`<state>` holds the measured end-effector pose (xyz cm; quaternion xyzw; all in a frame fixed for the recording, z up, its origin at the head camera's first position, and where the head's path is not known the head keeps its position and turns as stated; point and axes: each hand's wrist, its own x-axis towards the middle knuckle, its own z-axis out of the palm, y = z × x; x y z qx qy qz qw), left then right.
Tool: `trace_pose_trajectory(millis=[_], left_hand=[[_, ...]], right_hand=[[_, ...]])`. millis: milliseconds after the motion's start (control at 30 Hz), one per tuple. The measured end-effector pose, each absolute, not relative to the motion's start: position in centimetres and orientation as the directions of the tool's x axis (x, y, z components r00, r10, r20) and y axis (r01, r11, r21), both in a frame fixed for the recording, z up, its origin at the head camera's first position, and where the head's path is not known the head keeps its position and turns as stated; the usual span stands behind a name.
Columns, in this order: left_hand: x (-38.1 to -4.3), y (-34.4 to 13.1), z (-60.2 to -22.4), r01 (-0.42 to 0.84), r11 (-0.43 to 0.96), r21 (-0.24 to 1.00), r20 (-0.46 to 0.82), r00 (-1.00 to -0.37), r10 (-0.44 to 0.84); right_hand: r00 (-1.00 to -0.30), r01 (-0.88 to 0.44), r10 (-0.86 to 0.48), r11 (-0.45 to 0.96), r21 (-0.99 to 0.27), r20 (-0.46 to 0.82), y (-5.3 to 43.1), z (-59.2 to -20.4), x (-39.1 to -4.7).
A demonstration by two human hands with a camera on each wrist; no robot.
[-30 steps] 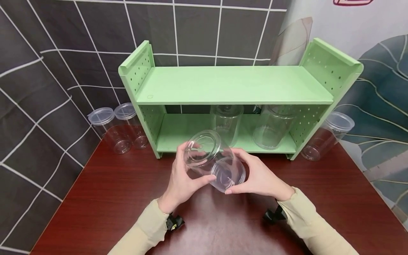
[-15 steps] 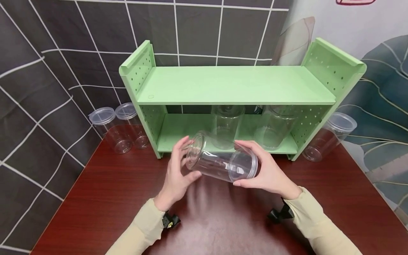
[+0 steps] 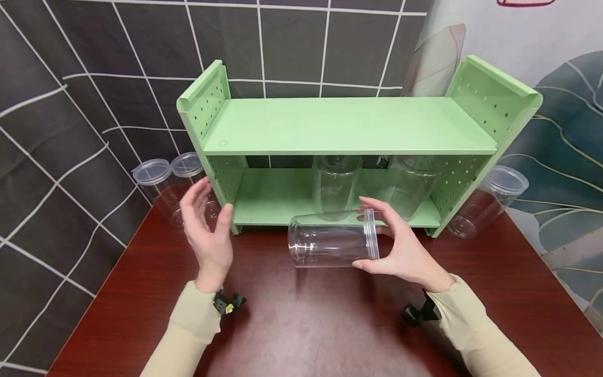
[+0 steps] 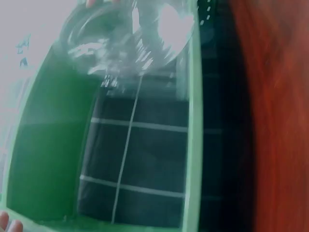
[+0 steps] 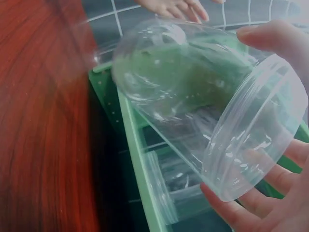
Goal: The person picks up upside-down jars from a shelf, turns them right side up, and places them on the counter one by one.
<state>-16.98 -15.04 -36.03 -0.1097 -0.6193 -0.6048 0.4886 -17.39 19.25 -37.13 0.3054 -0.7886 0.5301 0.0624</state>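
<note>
A clear plastic jar (image 3: 330,243) lies sideways in the air before the green shelf, its ridged lid (image 5: 253,130) toward the right. My right hand (image 3: 400,246) grips it at the lid end, thumb on the near side and fingers on the far side. Off to the left, my left hand (image 3: 207,235) is raised with fingers spread, holding nothing, and overlaps the two lidded jars behind it in the head view. In the right wrist view, the jar's round base points up and left toward the left hand (image 5: 181,7).
The green two-tier shelf (image 3: 348,125) stands on the dark red table (image 3: 301,324). On its lower tier are two clear jars (image 3: 336,183). Two lidded jars (image 3: 153,173) stand left of the shelf, and another lidded jar (image 3: 504,180) stands right of it.
The jar has turned from tilted, base toward the head camera, to level with its lid to the right. My left hand has let go of it and moved left; the right hand has shifted slightly right.
</note>
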Motion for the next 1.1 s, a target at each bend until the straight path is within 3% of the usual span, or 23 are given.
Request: trace_pose_trajectory(millis=[133, 367, 533, 867, 1100], left_hand=[[-16.7, -15.6, -33.6, 0.687, 0.278, 0.671, 0.718, -0.509, -0.475], [-18.5, -17.2, -31.8, 0.57, 0.274, 0.775, 0.626, -0.634, -0.454], [-19.4, -17.2, -31.0, 0.554, 0.255, 0.792, 0.607, -0.672, -0.425], [-21.9, -18.6, -32.7, 0.543, 0.253, 0.801, 0.589, -0.636, -0.499], [-22.4, -18.9, -32.2, 0.52, 0.273, 0.809, 0.573, -0.599, -0.559]], right_hand=[[-0.808, -0.543, -0.412, 0.247, -0.802, 0.421, 19.7, -36.8, -17.5], [-0.841, -0.507, -0.379, 0.307, -0.805, 0.386, 20.4, -36.1, -17.1], [-0.863, -0.491, -0.344, 0.4, -0.774, 0.37, 21.2, -36.0, -17.2], [-0.862, -0.506, -0.322, 0.533, -0.678, 0.39, 23.3, -34.7, -17.0], [-0.887, -0.461, -0.279, 0.516, -0.722, 0.367, 24.6, -34.1, -16.4]])
